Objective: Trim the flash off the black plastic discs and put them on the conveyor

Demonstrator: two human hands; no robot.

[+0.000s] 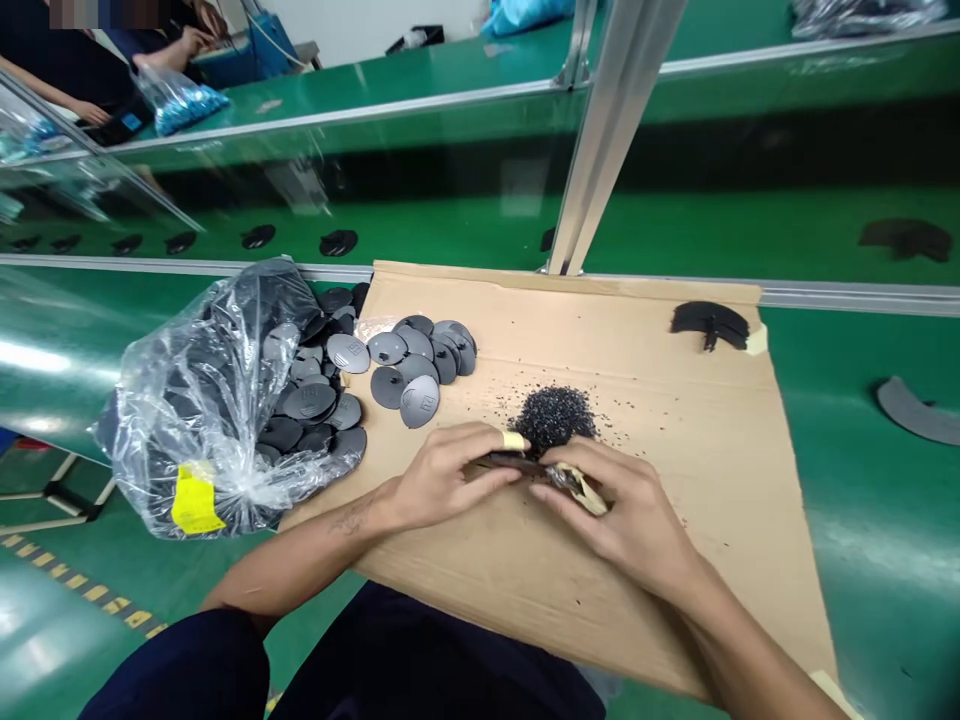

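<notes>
My left hand (442,475) pinches a thin dark plastic piece (506,461), seen nearly edge-on, between thumb and fingers. Tape is wrapped round one of that hand's fingertips. My right hand (630,495) is closed round a small metallic tool with tan wrapping (587,490); its exact kind is unclear. The tool's tip meets or overlaps the right end of the dark piece. Just beyond both hands lies a heap of tiny black plastic bits (556,414), with loose specks around it. Dark oval plastic discs (420,400) lie grouped to the left of the heap.
A clear plastic bag (202,400) spills more discs at the left. Cardboard (465,570) covers the worktop. One curved black part (709,322) lies at its back right, another (919,412) on the green surface. A metal post (611,130) rises behind. Another person's hands (184,45) work far left.
</notes>
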